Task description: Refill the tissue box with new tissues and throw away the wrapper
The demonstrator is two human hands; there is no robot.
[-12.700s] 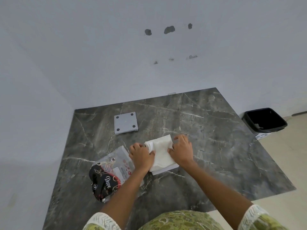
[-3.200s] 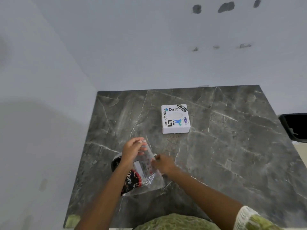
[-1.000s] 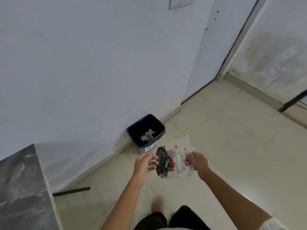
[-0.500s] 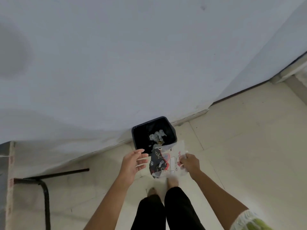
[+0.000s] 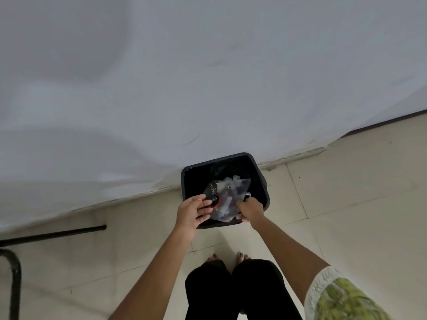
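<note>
The clear plastic tissue wrapper [image 5: 225,199] with its black and red print hangs in the mouth of the black waste bin [image 5: 265,188], over crumpled rubbish inside. My right hand [image 5: 250,207] is closed on the wrapper's right edge, above the bin's near rim. My left hand [image 5: 194,211] is open with fingers spread at the wrapper's left side, fingertips touching or almost touching it. The tissue box is out of view.
The bin stands on a pale tiled floor against a white wall. A black metal table leg and floor bar [image 5: 53,234] lie at the left. My bare feet [image 5: 228,258] stand just in front of the bin.
I have stepped closer to the bin. Both hands moved forward and down, and the wrapper went from in front of the bin into its opening. My left hand stays open.
</note>
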